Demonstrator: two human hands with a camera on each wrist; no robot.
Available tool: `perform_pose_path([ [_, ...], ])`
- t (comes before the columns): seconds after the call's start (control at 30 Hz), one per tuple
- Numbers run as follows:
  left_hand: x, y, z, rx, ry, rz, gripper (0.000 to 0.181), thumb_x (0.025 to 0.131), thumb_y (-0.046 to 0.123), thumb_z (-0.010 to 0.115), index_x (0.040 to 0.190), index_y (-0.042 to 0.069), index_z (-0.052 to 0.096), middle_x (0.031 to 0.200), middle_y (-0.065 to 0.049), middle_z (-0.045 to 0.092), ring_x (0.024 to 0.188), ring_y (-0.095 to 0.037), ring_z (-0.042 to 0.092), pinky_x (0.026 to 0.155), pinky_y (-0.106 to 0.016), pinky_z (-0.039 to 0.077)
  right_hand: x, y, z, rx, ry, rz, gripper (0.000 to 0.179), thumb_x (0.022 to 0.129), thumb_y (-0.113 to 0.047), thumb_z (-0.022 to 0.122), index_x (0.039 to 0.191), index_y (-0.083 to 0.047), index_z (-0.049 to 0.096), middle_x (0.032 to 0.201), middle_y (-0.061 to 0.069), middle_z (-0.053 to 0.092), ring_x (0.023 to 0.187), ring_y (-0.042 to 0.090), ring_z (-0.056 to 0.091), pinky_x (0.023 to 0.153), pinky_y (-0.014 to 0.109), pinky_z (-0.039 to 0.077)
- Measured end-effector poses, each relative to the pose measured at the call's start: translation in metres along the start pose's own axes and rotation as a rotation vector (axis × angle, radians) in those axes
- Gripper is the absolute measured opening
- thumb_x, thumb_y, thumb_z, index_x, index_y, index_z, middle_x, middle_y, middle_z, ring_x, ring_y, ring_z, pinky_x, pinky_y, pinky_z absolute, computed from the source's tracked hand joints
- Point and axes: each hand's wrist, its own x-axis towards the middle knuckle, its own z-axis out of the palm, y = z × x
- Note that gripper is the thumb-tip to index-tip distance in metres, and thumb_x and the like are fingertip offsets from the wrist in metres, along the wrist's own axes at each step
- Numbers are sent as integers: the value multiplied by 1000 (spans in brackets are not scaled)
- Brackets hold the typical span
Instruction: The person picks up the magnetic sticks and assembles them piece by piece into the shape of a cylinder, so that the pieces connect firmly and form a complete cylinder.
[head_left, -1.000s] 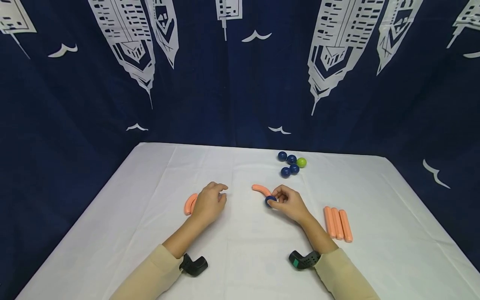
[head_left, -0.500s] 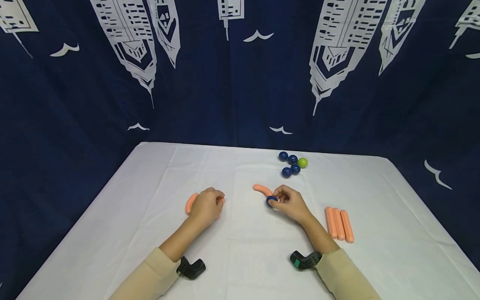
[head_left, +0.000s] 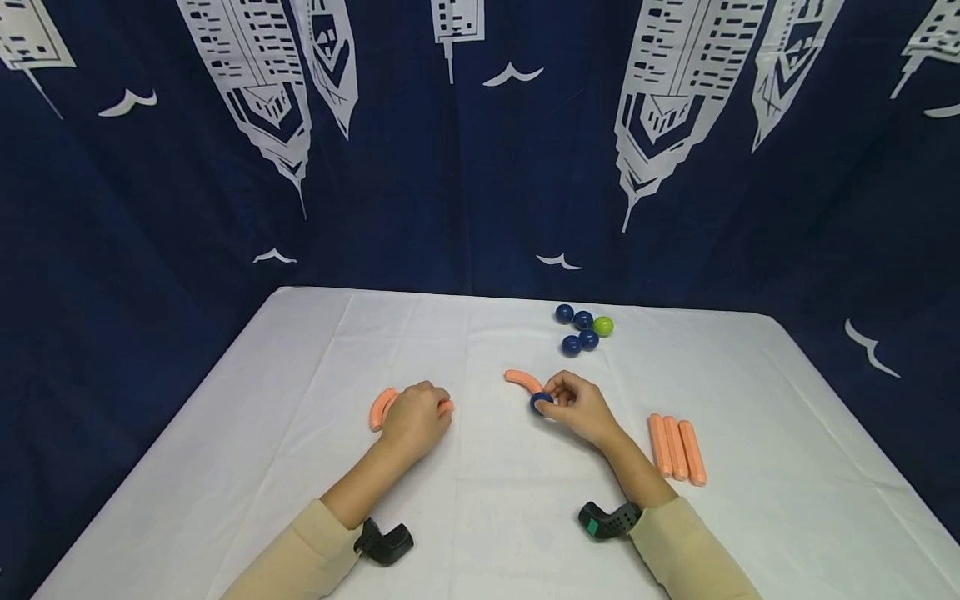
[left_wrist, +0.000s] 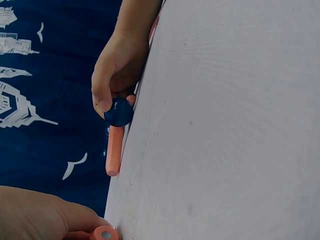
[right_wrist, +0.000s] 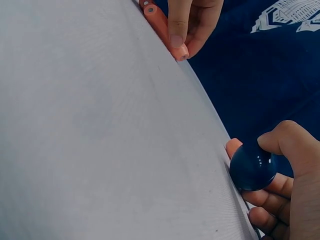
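Observation:
My left hand pinches an orange magnetic rod between thumb and fingers, low over the white table. Most of that rod is hidden by the hand in the head view; in the left wrist view its end shows a round metal dot. Another curved orange rod lies just left of this hand. My right hand pinches a dark blue ball with thumb and fingertips. From the ball's far side a curved orange rod points away to the left, its near end right at the ball.
Toward the back of the table, several blue balls sit clustered with one green ball. Three straight orange rods lie side by side right of my right forearm. A dark blue printed curtain hangs behind.
My left hand has come down from a raised, loose pose and now pinches the orange rod. The right hand keeps its grip on the blue ball in the same place.

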Motion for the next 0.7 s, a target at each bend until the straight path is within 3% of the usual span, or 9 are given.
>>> perform_pose_path([
  [0.13,0,-1,-1,6,-18,-14,5,83,8,72,80,4,73,74,-7,64,70,-25,65,57,-31,50,0,0,1,4,-3,-6,19,81,-2,74,91,7,62,76,6,56,65,18,47,58,22,37],
  [0.33,2,-2,-1,-8,-111,-4,5,78,5,67,79,9,71,75,-4,61,66,-18,59,53,-27,44,1,2,1,0,3,-4,18,81,-2,75,91,7,62,75,6,55,65,18,47,58,22,37],
  [0.43,3,-3,-1,-26,-115,10,10,76,7,65,82,9,71,76,-2,59,63,-15,55,52,-26,42,1,2,0,1,7,-4,19,81,-2,75,91,7,62,75,6,55,65,19,46,58,22,37],
  [0.57,1,-1,-3,-136,-114,-17,8,81,12,64,84,10,72,75,2,57,63,-11,52,55,-25,43,0,0,0,5,2,2,19,81,-2,74,92,8,62,75,6,55,65,18,46,58,22,37],
  [0.7,0,1,-5,-306,-182,-64,7,85,14,65,87,11,71,71,9,57,63,-7,53,59,-25,45,0,1,0,-3,-1,-4,19,81,-3,74,91,7,62,75,6,55,65,17,46,58,22,37],
])
